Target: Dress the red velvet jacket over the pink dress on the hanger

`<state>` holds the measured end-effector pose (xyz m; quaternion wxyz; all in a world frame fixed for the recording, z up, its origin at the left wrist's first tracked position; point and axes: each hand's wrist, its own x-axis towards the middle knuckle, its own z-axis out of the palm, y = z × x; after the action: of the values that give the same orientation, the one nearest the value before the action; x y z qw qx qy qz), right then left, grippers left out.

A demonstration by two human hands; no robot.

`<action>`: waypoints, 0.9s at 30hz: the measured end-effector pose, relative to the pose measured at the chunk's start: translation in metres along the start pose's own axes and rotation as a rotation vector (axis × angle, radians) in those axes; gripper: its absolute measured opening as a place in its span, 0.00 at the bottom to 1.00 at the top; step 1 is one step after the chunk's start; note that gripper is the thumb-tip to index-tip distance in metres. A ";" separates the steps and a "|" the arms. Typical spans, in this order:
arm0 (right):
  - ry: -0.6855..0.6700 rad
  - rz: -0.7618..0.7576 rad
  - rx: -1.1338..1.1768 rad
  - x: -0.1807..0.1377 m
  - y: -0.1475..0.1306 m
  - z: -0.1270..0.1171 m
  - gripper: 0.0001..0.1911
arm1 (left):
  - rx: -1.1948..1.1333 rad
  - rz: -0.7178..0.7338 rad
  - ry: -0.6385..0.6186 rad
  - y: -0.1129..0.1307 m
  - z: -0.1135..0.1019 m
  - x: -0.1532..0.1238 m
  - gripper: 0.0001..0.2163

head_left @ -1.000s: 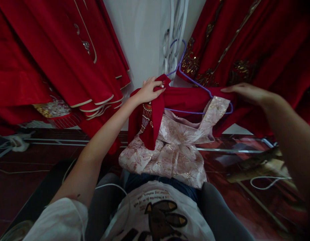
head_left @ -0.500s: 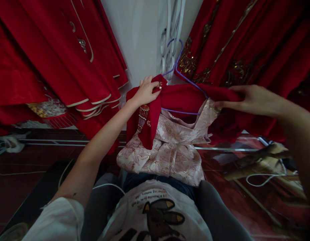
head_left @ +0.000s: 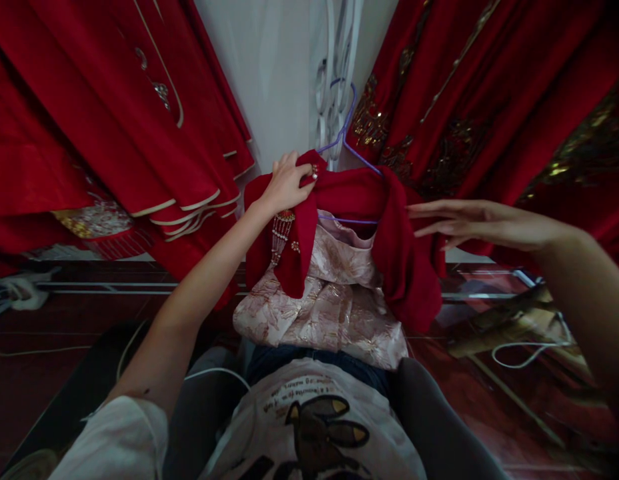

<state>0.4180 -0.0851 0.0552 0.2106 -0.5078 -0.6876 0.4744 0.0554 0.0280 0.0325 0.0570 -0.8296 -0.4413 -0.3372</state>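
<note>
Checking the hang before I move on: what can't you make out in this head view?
Head view:
- Purple hanger: its arms lie under the red jacket; only the hook and lower bar show.
- Right hand: open; touching the jacket or not, cannot tell.
- Left hand: whether it pinches the hanger too is hidden by cloth.
- Pink brocade garment: top hidden by the jacket.

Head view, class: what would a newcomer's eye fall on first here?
The red jacket at the centre, draped on a purple hanger, draws the eye first; the left hand grips its shoulder while the right hand hovers open beside its other shoulder. A pink-gold brocade garment shows beneath it, and red embroidered robes fill both sides.
</note>
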 end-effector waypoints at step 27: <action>0.593 -0.051 -0.971 0.062 0.005 0.083 0.23 | 0.173 -0.043 0.041 0.017 0.009 -0.008 0.06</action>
<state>0.3321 -0.0659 0.0007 0.1483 -0.6412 -0.7502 -0.0644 0.0699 0.0156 0.0241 0.1303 -0.8049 -0.4851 -0.3159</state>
